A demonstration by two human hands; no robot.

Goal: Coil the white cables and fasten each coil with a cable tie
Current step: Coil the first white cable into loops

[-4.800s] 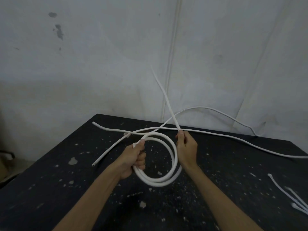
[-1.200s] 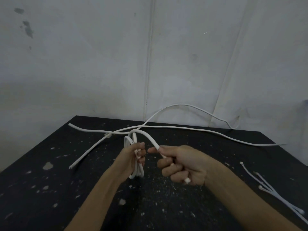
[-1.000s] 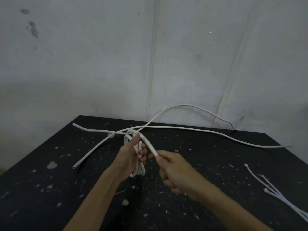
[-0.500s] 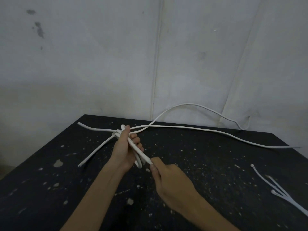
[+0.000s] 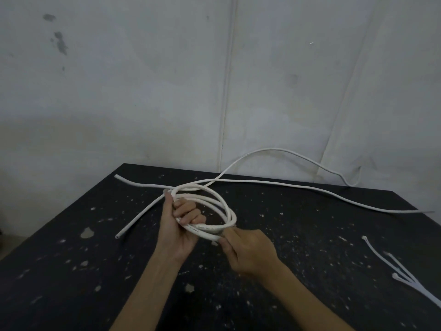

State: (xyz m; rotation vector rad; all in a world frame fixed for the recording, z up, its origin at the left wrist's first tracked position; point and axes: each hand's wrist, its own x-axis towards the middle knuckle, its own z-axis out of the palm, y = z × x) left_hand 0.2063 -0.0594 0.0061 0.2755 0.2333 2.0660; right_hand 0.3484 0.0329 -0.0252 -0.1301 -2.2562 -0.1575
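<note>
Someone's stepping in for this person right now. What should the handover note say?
Left hand grips the coil of white cable above the table.
Right hand pinches the coil's free end.
Loose cables lie uncoiled on the table behind.
Cable ties lie at the right, untouched.
Done: one coil wound.
Left: tie it, then coil and tie the others.

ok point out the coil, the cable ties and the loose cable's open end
white cable coil (image 5: 205,228), head view, lower bundled strands
cable ties (image 5: 411,280), head view, where they meet
loose cable (image 5: 117,236), head view, its open end
</note>
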